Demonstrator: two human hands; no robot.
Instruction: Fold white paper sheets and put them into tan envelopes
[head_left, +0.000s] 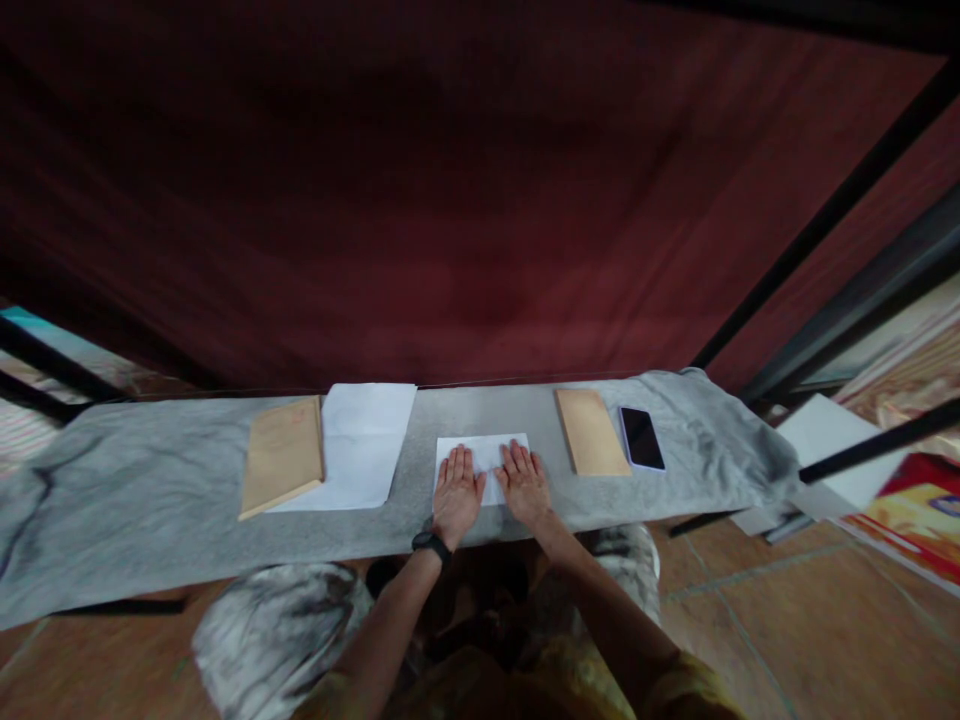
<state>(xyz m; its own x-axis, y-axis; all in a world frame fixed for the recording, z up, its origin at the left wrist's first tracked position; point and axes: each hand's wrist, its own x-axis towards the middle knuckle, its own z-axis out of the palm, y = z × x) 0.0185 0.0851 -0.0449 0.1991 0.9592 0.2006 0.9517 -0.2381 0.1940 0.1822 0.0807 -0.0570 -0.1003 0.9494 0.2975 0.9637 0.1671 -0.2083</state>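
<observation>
Both hands lie flat, palms down, on a small white rectangular sheet of paper, which rests at the middle of a long, narrow surface draped in soft grey cloth. The left hand covers the left part of the sheet, its fingers pointing to the far side and set fairly close, with a black band around the wrist. The right hand covers the right part, its fingers slightly spread. The thumbs point inward, a strip of white paper shows between the hands, and neither hand is pinching anything. The sheet's far edge shows beyond the fingertips

To the left, apart from the hands, lies a larger white sheet of paper, its left side overlapped by a flat brown paper envelope that sits at a slant. To the right lies a flat, tan rectangular paper packet, and just beside it, farther right, a smartphone with a dark screen and a pale edge

A dark red fabric sheet hangs along the far side. Beyond the surface's right end are white sheets and a red and yellow printed package, above a brown tiled floor
</observation>
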